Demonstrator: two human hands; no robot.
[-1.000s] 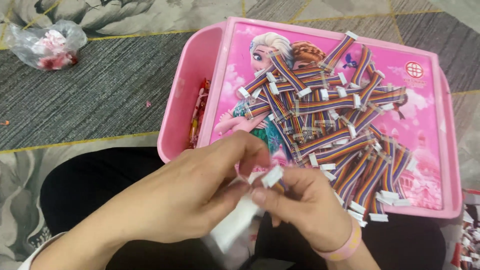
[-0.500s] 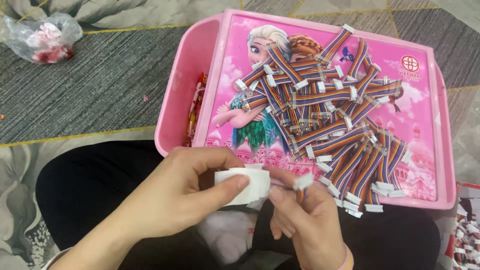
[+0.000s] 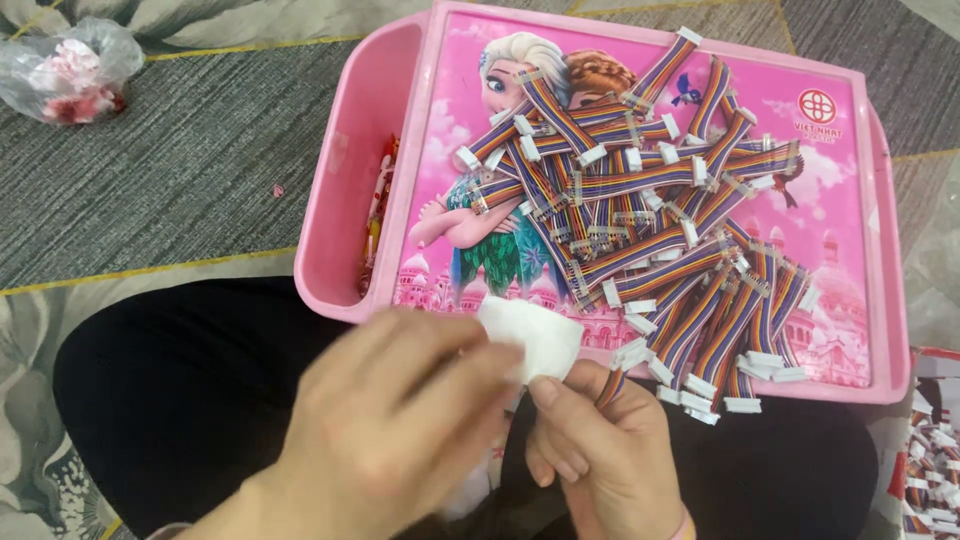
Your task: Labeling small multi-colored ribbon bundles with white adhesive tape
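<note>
While the left hand pinches a small white pad just below the pink tray's near rim, the right hand grips a rainbow ribbon cable beside it; a steady, gentle pinch on both would likely serve best.

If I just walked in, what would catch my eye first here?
Probably the bright pink tray across the lap, heaped with striped ribbon cables. Just below it, the left hand and right hand pinch a small white piece. A crumpled plastic bag lies far left.
</note>
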